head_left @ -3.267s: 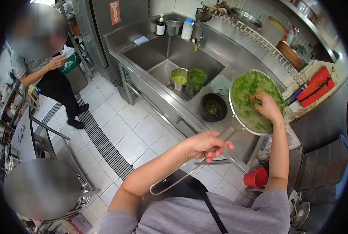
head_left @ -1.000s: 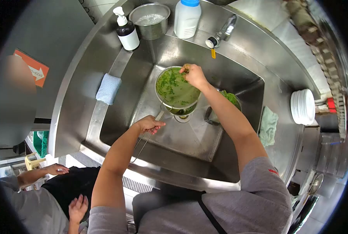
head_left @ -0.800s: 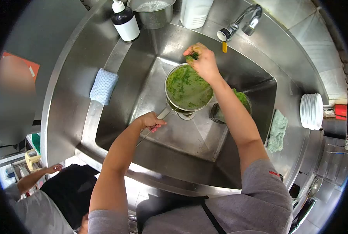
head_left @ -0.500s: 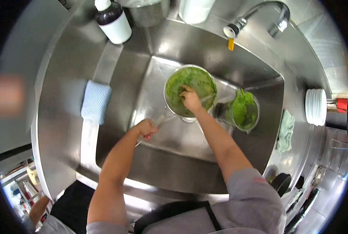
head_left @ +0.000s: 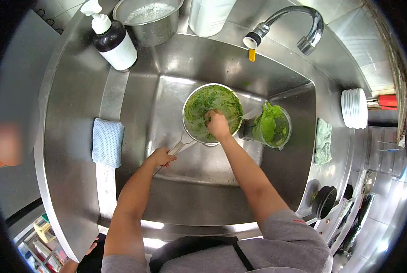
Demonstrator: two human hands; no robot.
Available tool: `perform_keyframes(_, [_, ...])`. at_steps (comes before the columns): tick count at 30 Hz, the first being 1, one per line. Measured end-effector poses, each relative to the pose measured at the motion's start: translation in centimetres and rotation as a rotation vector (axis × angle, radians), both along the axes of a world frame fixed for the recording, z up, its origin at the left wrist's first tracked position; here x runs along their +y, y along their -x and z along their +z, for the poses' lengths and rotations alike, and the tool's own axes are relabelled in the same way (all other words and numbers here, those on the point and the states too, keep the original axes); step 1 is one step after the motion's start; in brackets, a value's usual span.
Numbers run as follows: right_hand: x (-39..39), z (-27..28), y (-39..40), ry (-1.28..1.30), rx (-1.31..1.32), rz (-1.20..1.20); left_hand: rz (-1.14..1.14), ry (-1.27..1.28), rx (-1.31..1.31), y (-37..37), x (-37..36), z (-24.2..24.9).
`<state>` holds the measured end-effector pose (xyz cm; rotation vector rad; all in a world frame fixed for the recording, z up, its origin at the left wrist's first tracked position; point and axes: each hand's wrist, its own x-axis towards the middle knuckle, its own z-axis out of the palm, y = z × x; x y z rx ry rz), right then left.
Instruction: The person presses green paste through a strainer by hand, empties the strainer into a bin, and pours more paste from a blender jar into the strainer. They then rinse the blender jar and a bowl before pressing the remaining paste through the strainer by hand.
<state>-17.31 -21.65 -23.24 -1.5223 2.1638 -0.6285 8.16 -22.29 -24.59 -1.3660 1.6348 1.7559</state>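
In the sink [head_left: 194, 166] stands a round strainer [head_left: 184, 111] with a wet green mash [head_left: 212, 98] spread over its inside. My left hand [head_left: 161, 157] grips the strainer's metal wire handle [head_left: 178, 147], on the near left. My right hand [head_left: 218, 124] is down inside the strainer, fingers curled into the mash; whether they hold anything is hidden. Right of the strainer, a clear blender jug [head_left: 283, 129] lies tilted, with thick green paste [head_left: 269, 125] inside it and at its rim.
A blue sponge cloth [head_left: 107, 142] lies on the left ledge. Behind the sink are a pump bottle [head_left: 117, 52], a metal pot [head_left: 153, 32], a white container [head_left: 210, 18] and the tap [head_left: 285, 13]. To the right are a green cloth [head_left: 322, 141] and stacked white plates [head_left: 353, 108].
The view has shifted, showing more of the back counter. My right hand has moved within the strainer, its fingers now more curled into the mash. My left hand keeps the handle.
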Motion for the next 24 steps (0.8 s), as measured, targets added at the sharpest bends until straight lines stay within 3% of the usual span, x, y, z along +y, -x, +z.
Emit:
perform_keyframes(4, [0.4, -0.9, 1.0, -0.066, 0.006, -0.069, -0.007, 0.022, -0.053, 0.2, 0.1, -1.1])
perform_keyframes(5, [0.7, -2.6, 1.4, -0.127, 0.037, 0.059, -0.007, 0.025, -0.048, -0.2, 0.3, -2.1])
perform_keyframes(7, [1.2, -2.3, 1.3, -0.196, 0.065, 0.182, -0.066, 0.563, -0.022, -1.0, 1.1, -3.9])
perform_keyframes(8, [1.0, -0.8, 1.1, -0.178, -0.025, 0.094, -0.068, 0.560, -0.020, -0.9, 1.1, -4.2])
perform_keyframes(10, [1.4, 1.1, 0.8, -0.159, -0.107, -0.005, 0.035, 1.070, 0.005, 0.5, -0.4, -1.9])
perform_keyframes(11, [1.8, 1.7, 0.7, -0.191, -0.175, -0.029, 0.029, 1.075, 0.020, 1.7, -1.4, -0.2])
perform_keyframes(13, [4.0, 3.7, 1.2, -0.221, -0.239, -0.077, 0.228, 0.901, 0.133, 5.1, -1.8, 4.6])
perform_keyframes(15, [6.2, 7.2, 2.9, 0.070, -0.274, -0.098, 0.100, 0.718, 0.253, 8.2, 0.1, 5.6])
perform_keyframes(16, [7.6, 9.8, 3.9, 0.099, -0.287, -0.146, 0.032, 0.641, 0.292, 10.2, 2.0, 5.5])
perform_keyframes(18, [11.3, 14.0, 6.1, 0.150, -0.258, -0.244, -0.043, 0.187, 0.272, 15.4, 6.0, 5.1])
perform_keyframes(20, [14.7, 16.9, 7.9, 0.195, -0.215, -0.311, 0.123, -0.252, 0.476, 20.9, 10.1, 5.0])
perform_keyframes(22, [18.1, 18.7, 9.1, 0.199, -0.232, -0.349, 0.305, -0.400, 0.454, 26.0, 13.5, 6.4])
perform_keyframes(24, [20.9, 19.3, 10.0, 0.197, -0.261, -0.399, 0.294, -0.401, 0.425, 30.4, 15.1, 5.9])
